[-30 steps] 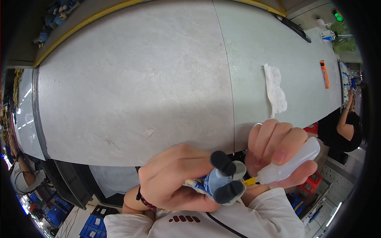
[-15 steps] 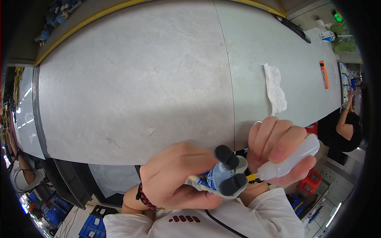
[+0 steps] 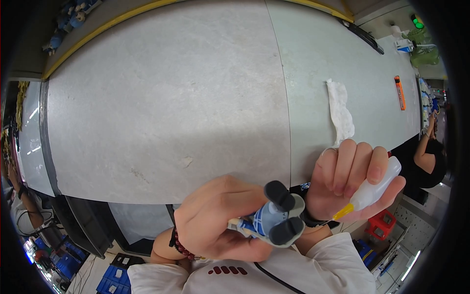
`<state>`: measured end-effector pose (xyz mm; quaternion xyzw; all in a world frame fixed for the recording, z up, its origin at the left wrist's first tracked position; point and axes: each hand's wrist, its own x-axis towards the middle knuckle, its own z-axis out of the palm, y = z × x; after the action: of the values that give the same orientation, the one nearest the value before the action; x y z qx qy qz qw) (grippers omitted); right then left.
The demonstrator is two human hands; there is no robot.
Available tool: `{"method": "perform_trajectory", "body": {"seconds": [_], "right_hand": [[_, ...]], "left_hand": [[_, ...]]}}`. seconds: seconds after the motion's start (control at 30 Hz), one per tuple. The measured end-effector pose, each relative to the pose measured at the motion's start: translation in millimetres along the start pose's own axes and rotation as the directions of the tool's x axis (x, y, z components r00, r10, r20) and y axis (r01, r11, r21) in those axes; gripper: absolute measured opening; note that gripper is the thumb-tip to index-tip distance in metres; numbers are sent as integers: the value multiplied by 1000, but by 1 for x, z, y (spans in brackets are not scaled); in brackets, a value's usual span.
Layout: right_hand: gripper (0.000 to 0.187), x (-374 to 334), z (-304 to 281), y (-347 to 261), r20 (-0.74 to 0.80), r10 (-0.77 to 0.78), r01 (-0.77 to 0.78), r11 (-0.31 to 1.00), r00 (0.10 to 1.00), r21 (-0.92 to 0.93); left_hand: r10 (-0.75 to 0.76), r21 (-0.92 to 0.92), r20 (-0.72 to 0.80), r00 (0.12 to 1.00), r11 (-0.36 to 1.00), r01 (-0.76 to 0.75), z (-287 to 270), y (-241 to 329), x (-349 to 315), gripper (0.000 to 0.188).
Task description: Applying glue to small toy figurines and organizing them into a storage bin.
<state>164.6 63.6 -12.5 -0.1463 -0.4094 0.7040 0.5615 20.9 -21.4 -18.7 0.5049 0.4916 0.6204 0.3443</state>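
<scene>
My left hand (image 3: 220, 218) grips a small blue-and-grey figurine (image 3: 272, 217) by its far end, feet turned up toward me. Its two black soles show, and the part inside my fingers is hidden. To the right, my right hand (image 3: 350, 179) is closed around a translucent white squeeze bottle (image 3: 376, 185) with a yellow nozzle tip. The nozzle points down and left toward the figurine, with a gap between them. Both hands are held in front of my chest, at the table's near edge.
The grey table (image 3: 166, 98) stretches ahead. On its right part lie a crumpled white tissue (image 3: 340, 110), an orange tube-like item (image 3: 400, 93) and a black cutter-like tool (image 3: 364, 37). Similar blue figurines (image 3: 73, 22) stand at the far left. A red stool (image 3: 381, 224) and another person (image 3: 426, 157) are at right.
My right hand has drawn the bottle away to the right, so its yellow tip has left the figurine's side. My left hand and the figurine have barely moved.
</scene>
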Motion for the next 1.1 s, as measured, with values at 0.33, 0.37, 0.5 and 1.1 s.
{"method": "perform_trajectory", "body": {"seconds": [0.33,0.37,0.5,1.1], "right_hand": [[37,2,5,10,-70,-52,58,994,996,93],[35,4,1,10,-92,-65,76,991,994,113],[31,1,-3,3,-19,-78,80,989,997,128],[18,3,-2,6,-114,-71,91,980,991,178]], "left_hand": [[-20,6,254,967,1000,19,-15,4,1,40],[-85,26,272,959,996,81,-15,10,-1,40],[-215,-60,348,913,966,250,-41,10,-39,39],[-571,-207,-765,299,657,725,-335,-199,-289,30]]}}
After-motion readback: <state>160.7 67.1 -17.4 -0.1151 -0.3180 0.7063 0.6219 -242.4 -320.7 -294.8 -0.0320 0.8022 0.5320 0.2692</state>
